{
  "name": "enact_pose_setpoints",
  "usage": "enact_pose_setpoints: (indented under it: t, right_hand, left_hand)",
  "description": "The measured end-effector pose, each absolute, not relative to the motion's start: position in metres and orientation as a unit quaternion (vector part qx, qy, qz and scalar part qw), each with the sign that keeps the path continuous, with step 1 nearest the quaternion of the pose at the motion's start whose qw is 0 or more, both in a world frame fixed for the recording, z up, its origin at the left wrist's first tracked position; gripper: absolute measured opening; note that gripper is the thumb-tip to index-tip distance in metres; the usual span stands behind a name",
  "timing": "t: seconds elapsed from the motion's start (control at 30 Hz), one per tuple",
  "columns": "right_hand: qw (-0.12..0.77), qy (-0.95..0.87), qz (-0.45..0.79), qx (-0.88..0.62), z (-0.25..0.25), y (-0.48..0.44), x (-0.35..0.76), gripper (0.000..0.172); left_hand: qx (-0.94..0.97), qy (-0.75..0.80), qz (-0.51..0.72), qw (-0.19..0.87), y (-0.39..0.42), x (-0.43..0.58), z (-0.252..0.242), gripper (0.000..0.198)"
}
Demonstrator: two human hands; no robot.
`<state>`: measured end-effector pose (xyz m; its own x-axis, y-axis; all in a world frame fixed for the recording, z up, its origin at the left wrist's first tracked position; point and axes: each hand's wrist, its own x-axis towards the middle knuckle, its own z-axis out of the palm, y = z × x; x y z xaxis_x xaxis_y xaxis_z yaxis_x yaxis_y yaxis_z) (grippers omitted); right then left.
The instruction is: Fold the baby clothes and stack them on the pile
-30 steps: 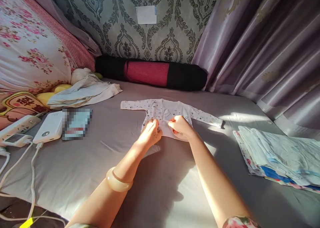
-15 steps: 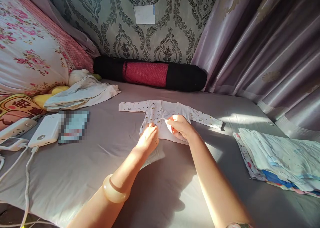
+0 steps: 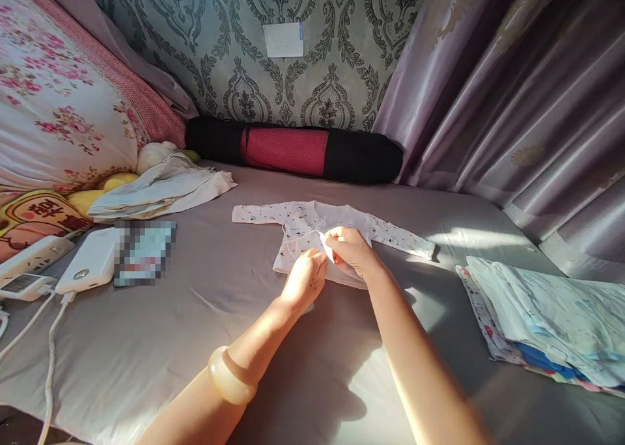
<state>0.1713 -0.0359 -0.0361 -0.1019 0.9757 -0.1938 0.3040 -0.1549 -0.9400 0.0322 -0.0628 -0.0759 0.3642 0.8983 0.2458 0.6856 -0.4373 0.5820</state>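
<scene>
A small white baby shirt (image 3: 303, 220) with a tiny scattered print lies spread on the bed, its long sleeves stretched to both sides. My right hand (image 3: 349, 250) pinches a white bit of the shirt's front, lifted a little between thumb and fingers. Close beside it, my left hand (image 3: 307, 277) is closed over the lower front of the shirt; whatever its fingertips grip is hidden. Thin white tie strings (image 3: 293, 239) trail across the shirt's chest. A pale bangle (image 3: 232, 375) circles my left wrist.
Folded baby clothes (image 3: 547, 315) are stacked at right. On the left are a white power bank (image 3: 92, 259), a blurred-out flat item (image 3: 146, 253), a power strip (image 3: 34, 256), cables and a crumpled cloth (image 3: 166, 188). A black and red roll (image 3: 293, 150) lies against the wall.
My left hand has moved right, up against my right hand, and the strings on the shirt's left side now show. My right hand stays pinched on the shirt. The view has tilted slightly upward.
</scene>
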Motion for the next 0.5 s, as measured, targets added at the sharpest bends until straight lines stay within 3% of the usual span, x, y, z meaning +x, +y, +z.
enact_pose_setpoints:
  t: [0.23,0.4,0.5]
  right_hand:
    - [0.327,-0.558,0.470,-0.601,-0.047,-0.035,0.161,0.013]
    - [0.269,-0.630,0.444,-0.578,-0.053,-0.040,0.159,0.009]
    - [0.212,-0.697,0.407,-0.551,-0.050,-0.043,0.163,0.019]
  left_hand:
    - [0.838,0.456,0.220,0.203,-0.066,0.030,-0.076,0.022]
    - [0.770,0.562,0.166,0.251,-0.066,0.019,-0.055,0.027]
    - [0.739,0.615,0.213,0.172,-0.060,0.010,-0.057,0.028]
